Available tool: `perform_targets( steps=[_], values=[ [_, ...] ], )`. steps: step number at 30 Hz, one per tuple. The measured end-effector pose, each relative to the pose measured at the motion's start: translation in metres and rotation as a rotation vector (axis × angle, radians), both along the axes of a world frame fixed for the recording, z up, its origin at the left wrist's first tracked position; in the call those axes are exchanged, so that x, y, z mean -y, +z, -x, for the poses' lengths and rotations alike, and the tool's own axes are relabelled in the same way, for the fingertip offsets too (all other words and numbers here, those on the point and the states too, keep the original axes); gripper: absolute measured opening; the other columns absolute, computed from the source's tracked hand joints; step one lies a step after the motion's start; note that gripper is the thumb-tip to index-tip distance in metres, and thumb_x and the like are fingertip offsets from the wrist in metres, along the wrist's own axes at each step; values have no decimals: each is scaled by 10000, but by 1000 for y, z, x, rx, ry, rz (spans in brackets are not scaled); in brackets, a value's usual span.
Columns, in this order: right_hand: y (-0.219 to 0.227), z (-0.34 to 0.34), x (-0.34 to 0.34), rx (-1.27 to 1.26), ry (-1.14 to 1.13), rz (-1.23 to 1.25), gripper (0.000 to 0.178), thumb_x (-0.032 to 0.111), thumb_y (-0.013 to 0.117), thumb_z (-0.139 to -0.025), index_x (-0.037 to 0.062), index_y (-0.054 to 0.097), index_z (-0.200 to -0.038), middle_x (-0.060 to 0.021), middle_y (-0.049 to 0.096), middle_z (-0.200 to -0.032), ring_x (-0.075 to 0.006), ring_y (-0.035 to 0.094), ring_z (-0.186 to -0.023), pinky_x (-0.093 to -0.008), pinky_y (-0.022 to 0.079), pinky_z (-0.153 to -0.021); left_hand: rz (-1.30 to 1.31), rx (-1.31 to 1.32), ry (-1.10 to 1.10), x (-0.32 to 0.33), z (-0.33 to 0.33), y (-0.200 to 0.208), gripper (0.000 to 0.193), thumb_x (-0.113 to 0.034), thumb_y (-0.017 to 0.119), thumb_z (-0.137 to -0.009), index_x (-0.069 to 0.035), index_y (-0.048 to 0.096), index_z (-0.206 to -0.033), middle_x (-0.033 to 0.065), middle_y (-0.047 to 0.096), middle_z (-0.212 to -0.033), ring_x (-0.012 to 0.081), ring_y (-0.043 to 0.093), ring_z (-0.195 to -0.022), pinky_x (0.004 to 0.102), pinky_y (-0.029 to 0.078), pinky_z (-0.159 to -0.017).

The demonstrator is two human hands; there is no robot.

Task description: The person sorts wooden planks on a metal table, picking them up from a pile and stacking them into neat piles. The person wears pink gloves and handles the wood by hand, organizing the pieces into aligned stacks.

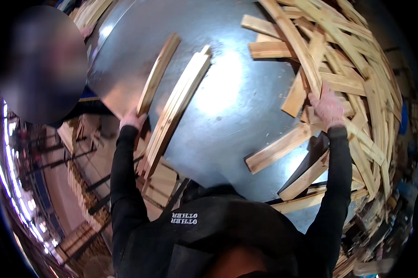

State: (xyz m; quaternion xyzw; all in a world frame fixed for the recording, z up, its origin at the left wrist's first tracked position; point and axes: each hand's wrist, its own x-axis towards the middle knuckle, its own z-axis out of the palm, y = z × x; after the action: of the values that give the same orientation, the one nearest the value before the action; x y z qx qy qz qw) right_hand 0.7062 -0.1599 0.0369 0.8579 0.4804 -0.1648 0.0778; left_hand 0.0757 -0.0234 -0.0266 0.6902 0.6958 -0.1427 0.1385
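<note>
My left hand (133, 121) is closed around the near end of a wooden board (159, 69), which points away from me over the metal table (246, 111). Just right of that board, a small bundle of boards (179, 104) lies side by side, its near ends past the table's edge. On the right, my right hand (328, 109) grips the near end of a long board (299, 44) at the pile of loose boards (352, 83). Several shorter boards, one of them a flat plank (280, 147), stick out of the pile toward the middle of the table.
Another person (42, 65) stands at the far left, with a hand (86, 31) by a stack of boards (92, 13). Below the table on the left are stacked lumber (84, 194) and dark rack bars (102, 183). Bright glare (223, 83) covers part of the metal surface.
</note>
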Motion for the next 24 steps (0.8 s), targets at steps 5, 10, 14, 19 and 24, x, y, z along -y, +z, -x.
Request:
perform_targets(
  steps=[5,10,14,19,24],
  values=[
    [-25,137,91,-619,-130,-200,590,400,531,-962,59,401,-1425,-240,593,-1154,-351,624,-1047,-452,515,-835,-410,412,-56,41,-47,30,908,-625,668,-790,-6,416,-1405,240,496,-1371,402,503,-1244,447,431,-1023],
    [-75,317,131,-900,-86,-139,552,404,570,-934,-2,431,-1282,-132,636,-916,-285,631,-832,-390,514,-741,-22,393,-117,94,-81,20,1070,-364,834,-661,66,268,-1461,285,383,-1453,359,382,-1369,386,328,-1128],
    [-18,364,69,-1031,357,237,793,533,432,-921,73,187,-1518,-194,600,-1274,-392,577,-1158,-457,436,-993,-80,386,-189,95,-98,13,1143,-320,836,-653,58,162,-1495,270,387,-1445,396,397,-1344,400,344,-1114],
    [-53,232,55,-15,32,-700,770,512,564,-875,-41,417,-1390,-223,527,-1312,-352,490,-1240,-470,360,-1063,2,211,22,103,-104,19,1157,-265,804,-716,-181,20,-1562,265,408,-1407,404,492,-1254,480,425,-1034],
    [-74,47,128,381,-690,-336,1083,491,774,-694,2,229,-1491,-279,387,-1432,-450,380,-1316,-562,287,-1089,-250,170,-301,103,-117,22,1116,-288,818,-713,-50,111,-1543,279,442,-1373,420,503,-1226,471,422,-1031]
  ],
)
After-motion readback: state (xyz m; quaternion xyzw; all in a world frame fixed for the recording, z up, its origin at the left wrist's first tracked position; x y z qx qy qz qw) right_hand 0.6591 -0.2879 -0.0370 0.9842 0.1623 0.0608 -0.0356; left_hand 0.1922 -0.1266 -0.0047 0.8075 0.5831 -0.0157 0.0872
